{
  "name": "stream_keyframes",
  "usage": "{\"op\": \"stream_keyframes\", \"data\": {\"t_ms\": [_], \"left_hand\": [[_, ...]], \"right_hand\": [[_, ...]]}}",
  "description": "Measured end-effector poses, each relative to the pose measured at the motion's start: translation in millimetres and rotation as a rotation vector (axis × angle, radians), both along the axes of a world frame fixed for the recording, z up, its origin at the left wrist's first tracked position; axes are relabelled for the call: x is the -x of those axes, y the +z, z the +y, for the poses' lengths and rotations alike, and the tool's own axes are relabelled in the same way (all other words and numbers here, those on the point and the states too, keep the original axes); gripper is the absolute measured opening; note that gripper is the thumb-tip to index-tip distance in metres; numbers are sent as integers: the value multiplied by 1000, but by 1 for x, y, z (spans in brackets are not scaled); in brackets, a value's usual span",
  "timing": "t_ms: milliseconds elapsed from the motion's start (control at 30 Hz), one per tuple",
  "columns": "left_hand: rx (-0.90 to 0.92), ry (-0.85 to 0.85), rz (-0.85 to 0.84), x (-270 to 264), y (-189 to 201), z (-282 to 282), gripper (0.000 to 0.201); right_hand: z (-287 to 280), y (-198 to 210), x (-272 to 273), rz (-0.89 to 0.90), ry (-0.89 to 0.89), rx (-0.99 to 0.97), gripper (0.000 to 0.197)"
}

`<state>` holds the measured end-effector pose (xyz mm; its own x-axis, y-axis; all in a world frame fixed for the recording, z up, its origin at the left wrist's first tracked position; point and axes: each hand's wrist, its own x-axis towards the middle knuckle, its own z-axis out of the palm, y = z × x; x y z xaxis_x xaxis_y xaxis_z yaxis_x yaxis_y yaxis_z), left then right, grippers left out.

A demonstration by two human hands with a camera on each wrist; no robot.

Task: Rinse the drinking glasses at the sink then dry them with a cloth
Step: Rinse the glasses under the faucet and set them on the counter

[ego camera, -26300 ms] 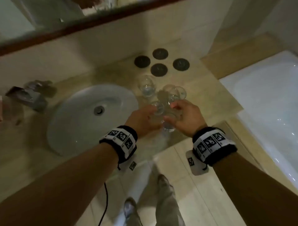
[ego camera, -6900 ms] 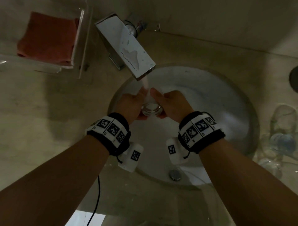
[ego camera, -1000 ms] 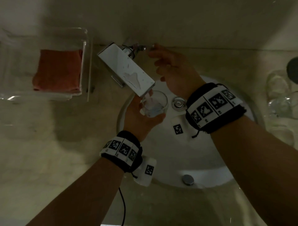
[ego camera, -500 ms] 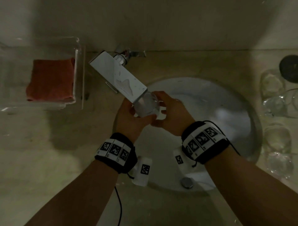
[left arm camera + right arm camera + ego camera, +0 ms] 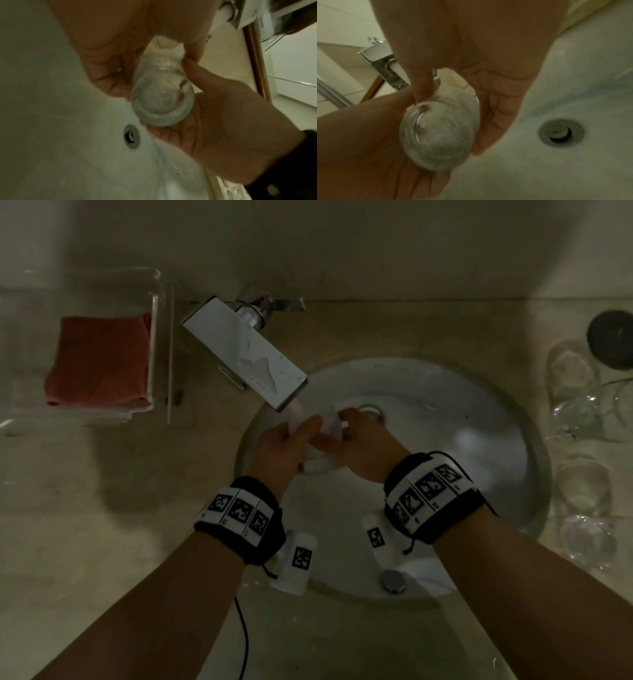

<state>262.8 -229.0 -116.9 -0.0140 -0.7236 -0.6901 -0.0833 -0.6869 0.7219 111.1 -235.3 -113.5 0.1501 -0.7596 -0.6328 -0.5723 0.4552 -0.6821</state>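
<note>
A clear drinking glass (image 5: pixel 322 448) lies tilted over the white sink basin (image 5: pixel 462 440), just below the tip of the flat chrome faucet (image 5: pixel 246 354). My left hand (image 5: pixel 301 436) grips its left side and my right hand (image 5: pixel 346 433) grips its right side. In the left wrist view the thick base of the glass (image 5: pixel 161 97) faces the camera, cradled in my right hand's palm (image 5: pixel 214 121). The right wrist view shows the glass (image 5: pixel 440 135) between both palms. A folded red cloth (image 5: pixel 99 361) lies in a clear tray on the left.
Several more clear glasses (image 5: pixel 579 405) stand on the beige counter right of the basin, beside a dark round coaster (image 5: pixel 613 338). The drain (image 5: pixel 371 412) sits just beyond my right hand. A wall runs behind the faucet.
A second ago my right hand was up at the faucet lever while the left held the glass upright. The right hand came down onto the glass, which now lies tilted and lower.
</note>
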Motion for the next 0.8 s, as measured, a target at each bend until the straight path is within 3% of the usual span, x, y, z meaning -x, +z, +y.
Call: {"op": "stream_keyframes", "data": {"t_ms": [100, 267, 367, 467, 567, 800], "left_hand": [[-176, -34, -15, 5, 2, 2, 39], [-231, -24, -16, 7, 1, 3, 58], [-215, 7, 39, 6, 3, 2, 51], [-140, 59, 100, 3, 4, 1, 35], [-88, 102, 119, -1, 3, -1, 22], [-46, 107, 124, -6, -3, 0, 33]], "right_hand": [[7, -4, 1, -24, -47, -131, 68], [11, -6, -1, -118, -171, -166, 65], [5, -6, -6, -71, -156, -95, 64], [1, -5, -9, -19, -128, 54, 39], [0, -4, -10, -46, -139, 124, 29], [-1, -1, -10, 5, -136, 203, 31]]}}
